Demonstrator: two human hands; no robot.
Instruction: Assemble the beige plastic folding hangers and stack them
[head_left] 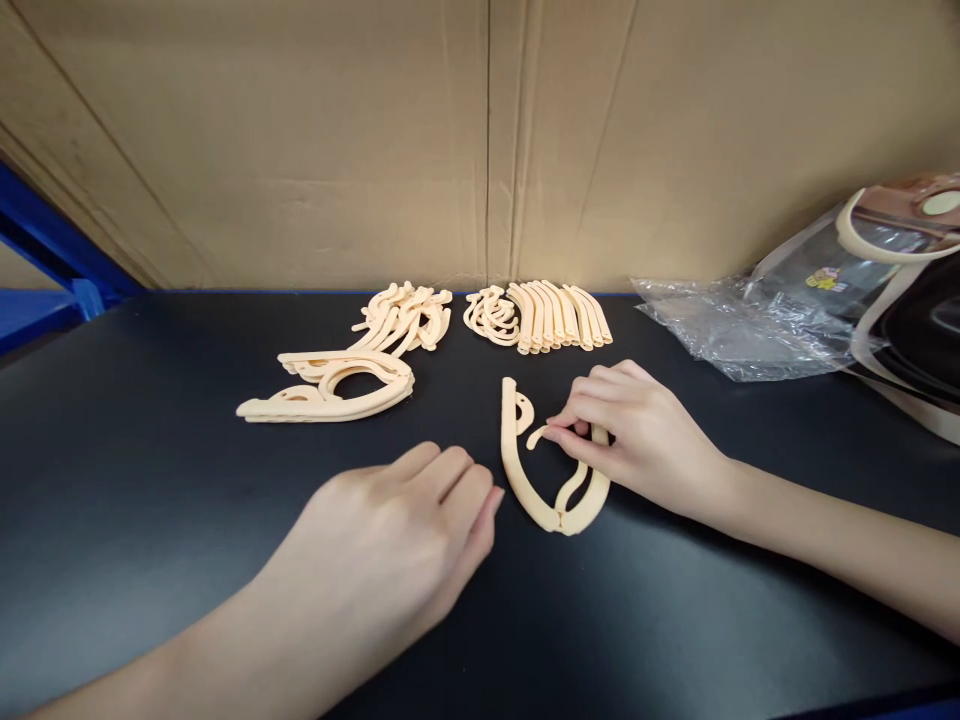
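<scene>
Head view: a curved cream plastic piece [525,480] is pinched by the right hand [637,440] on the black table [150,520] — just beside it the left hand [397,550] is laid flat, nothing held.

Matt black smooth table [150,520], cream plastic frame piece [525,485] with a dull satin finish, matching plastic stacks [337,385] toward the back edge, crinkled glossy clear film bag [720,320], creased brown cardboard wall [300,140].
</scene>
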